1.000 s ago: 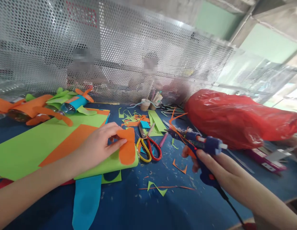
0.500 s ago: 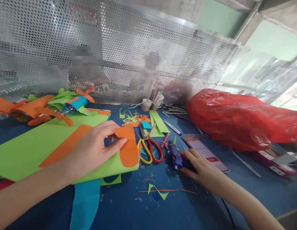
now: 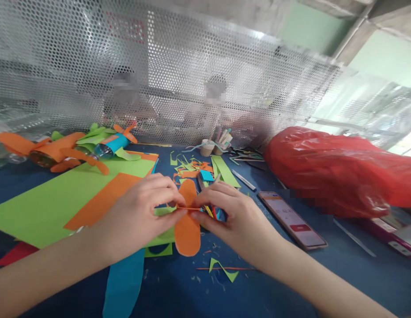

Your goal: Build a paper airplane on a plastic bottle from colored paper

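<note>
Both hands pinch one orange paper piece (image 3: 187, 237) with rounded ends, held above the table. My left hand (image 3: 145, 210) grips it from the left and my right hand (image 3: 233, 210) from the right, thumbs and fingertips closed on a narrow crease across its middle. One rounded end points towards me, the other away. Behind my right fingers lie scissors (image 3: 209, 210), mostly covered, with a bit of the yellow handle showing. The glue gun is hidden from sight. Beneath my left arm are green paper (image 3: 33, 207) and an orange sheet (image 3: 102, 194).
Paper-wrapped bottles with orange propellers (image 3: 114, 145) lie at the far left. Scraps (image 3: 192, 168) and cups of pens (image 3: 207, 148) stand near the perforated metal screen (image 3: 192, 57). A phone (image 3: 293, 221) and red plastic bag (image 3: 327, 168) are on the right. Blue paper (image 3: 124, 282) lies in front.
My right hand has left the glue gun and moved left to the orange paper. That paper is now creased between both hands. The view has shifted slightly.
</note>
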Action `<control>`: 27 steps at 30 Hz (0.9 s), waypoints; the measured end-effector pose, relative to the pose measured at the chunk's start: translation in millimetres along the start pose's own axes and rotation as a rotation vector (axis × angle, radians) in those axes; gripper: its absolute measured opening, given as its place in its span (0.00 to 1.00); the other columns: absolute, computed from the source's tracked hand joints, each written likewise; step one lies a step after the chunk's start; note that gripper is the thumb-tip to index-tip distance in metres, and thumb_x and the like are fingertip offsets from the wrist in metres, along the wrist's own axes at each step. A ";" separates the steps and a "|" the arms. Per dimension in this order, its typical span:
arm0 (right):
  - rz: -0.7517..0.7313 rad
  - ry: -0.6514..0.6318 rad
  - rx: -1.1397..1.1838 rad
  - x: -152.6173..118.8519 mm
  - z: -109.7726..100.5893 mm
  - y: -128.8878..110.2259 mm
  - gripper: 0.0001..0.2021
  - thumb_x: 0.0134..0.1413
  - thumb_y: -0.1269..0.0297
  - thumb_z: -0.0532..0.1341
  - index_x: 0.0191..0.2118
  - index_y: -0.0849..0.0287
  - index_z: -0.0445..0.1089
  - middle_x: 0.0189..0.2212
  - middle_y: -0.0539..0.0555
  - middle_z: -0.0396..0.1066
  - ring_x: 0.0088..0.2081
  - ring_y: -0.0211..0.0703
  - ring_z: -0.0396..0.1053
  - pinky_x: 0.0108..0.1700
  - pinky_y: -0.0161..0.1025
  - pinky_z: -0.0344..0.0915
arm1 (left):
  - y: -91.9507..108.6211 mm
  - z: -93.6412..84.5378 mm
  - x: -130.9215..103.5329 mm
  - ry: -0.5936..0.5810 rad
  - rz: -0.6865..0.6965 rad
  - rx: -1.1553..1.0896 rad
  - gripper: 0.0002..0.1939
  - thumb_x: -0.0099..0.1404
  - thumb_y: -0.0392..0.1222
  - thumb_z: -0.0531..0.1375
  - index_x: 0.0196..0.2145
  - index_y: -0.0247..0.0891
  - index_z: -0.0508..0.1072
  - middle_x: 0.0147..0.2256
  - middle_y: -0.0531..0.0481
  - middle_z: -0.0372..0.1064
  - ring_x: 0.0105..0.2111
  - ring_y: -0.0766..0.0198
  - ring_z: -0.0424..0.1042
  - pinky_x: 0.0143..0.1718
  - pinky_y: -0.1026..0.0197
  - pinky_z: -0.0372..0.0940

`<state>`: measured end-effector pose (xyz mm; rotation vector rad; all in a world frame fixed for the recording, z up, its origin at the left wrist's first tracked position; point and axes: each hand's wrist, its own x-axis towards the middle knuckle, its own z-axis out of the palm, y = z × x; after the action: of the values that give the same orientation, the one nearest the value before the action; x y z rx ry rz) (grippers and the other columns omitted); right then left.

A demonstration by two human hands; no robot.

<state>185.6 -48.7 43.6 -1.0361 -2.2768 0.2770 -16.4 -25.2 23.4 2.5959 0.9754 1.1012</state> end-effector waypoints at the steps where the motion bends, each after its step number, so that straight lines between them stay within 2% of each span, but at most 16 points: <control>1: 0.012 -0.016 0.024 2.2 1.2 2.5 0.03 0.55 0.72 0.64 0.34 0.57 0.72 0.32 0.51 0.72 0.37 0.42 0.70 0.40 0.37 0.65 | -0.9 -2.6 0.9 -0.035 -0.036 -0.011 0.08 0.65 0.46 0.58 0.31 0.43 0.73 0.31 0.53 0.72 0.35 0.60 0.70 0.38 0.60 0.65; 2: 0.031 -0.028 0.048 3.9 1.0 5.7 0.04 0.55 0.73 0.63 0.33 0.57 0.72 0.31 0.51 0.72 0.36 0.42 0.69 0.39 0.37 0.65 | -3.2 -6.6 1.9 -0.084 -0.085 -0.020 0.08 0.64 0.49 0.59 0.34 0.44 0.74 0.32 0.53 0.73 0.36 0.59 0.71 0.38 0.59 0.65; 4: 0.088 -0.025 0.086 6.3 -1.9 13.4 0.04 0.55 0.73 0.63 0.32 0.57 0.72 0.30 0.50 0.72 0.34 0.41 0.69 0.37 0.36 0.64 | -12.1 -18.2 3.6 -0.199 -0.242 -0.030 0.19 0.58 0.57 0.63 0.45 0.49 0.72 0.37 0.53 0.73 0.36 0.57 0.72 0.35 0.59 0.66; 5: 0.124 -0.014 0.104 7.0 -3.9 17.6 0.03 0.55 0.72 0.63 0.32 0.58 0.72 0.30 0.50 0.72 0.33 0.41 0.68 0.36 0.36 0.64 | -18.3 -24.9 4.1 -0.273 -0.312 -0.019 0.23 0.56 0.60 0.63 0.47 0.51 0.71 0.40 0.52 0.73 0.38 0.56 0.73 0.35 0.59 0.67; 7: 0.194 0.003 0.155 7.7 -7.4 25.5 0.01 0.55 0.68 0.63 0.33 0.58 0.72 0.30 0.50 0.72 0.32 0.41 0.68 0.34 0.37 0.64 | -32.2 -37.2 4.1 -0.399 -0.359 0.016 0.27 0.53 0.61 0.65 0.49 0.54 0.70 0.46 0.52 0.72 0.43 0.53 0.72 0.38 0.58 0.66; 9: 0.217 -0.002 0.201 7.2 -8.8 31.5 0.03 0.55 0.66 0.63 0.33 0.58 0.73 0.30 0.52 0.72 0.32 0.41 0.68 0.33 0.37 0.64 | -44.0 -44.4 3.4 -0.502 -0.376 0.022 0.33 0.51 0.61 0.66 0.54 0.56 0.67 0.49 0.51 0.71 0.45 0.52 0.72 0.38 0.60 0.65; 11: 0.188 -0.032 0.218 5.9 -7.9 34.1 0.03 0.55 0.66 0.63 0.33 0.59 0.74 0.31 0.52 0.72 0.33 0.42 0.69 0.34 0.38 0.65 | -49.8 -45.2 3.0 -0.565 -0.394 0.014 0.30 0.53 0.62 0.64 0.53 0.55 0.69 0.50 0.51 0.71 0.46 0.52 0.71 0.39 0.60 0.64; 16: 0.088 -0.072 0.213 1.2 1.6 29.6 0.03 0.55 0.70 0.64 0.32 0.57 0.75 0.31 0.51 0.74 0.34 0.40 0.70 0.37 0.37 0.66 | -42.7 -34.4 6.7 -0.624 -0.413 -0.010 0.22 0.56 0.57 0.62 0.48 0.52 0.72 0.51 0.52 0.70 0.49 0.53 0.68 0.42 0.60 0.62; 21: 0.055 -0.058 0.143 -0.1 11.1 28.0 0.04 0.55 0.73 0.64 0.34 0.57 0.76 0.31 0.52 0.74 0.36 0.41 0.70 0.39 0.37 0.66 | -42.2 -30.1 10.3 -0.638 -0.392 -0.094 0.12 0.59 0.52 0.60 0.40 0.48 0.73 0.44 0.53 0.72 0.42 0.56 0.71 0.38 0.62 0.62; 27: 0.070 -0.033 0.069 3.8 13.7 30.4 0.03 0.55 0.71 0.64 0.33 0.57 0.76 0.31 0.53 0.73 0.36 0.43 0.70 0.39 0.39 0.67 | -53.2 -27.9 12.4 -0.651 -0.394 -0.152 0.14 0.60 0.53 0.58 0.40 0.46 0.73 0.42 0.51 0.74 0.39 0.56 0.72 0.37 0.61 0.63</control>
<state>193.8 -24.6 21.7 -1.0846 -2.2465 0.4011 -56.2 20.9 30.7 2.2469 1.0976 0.1962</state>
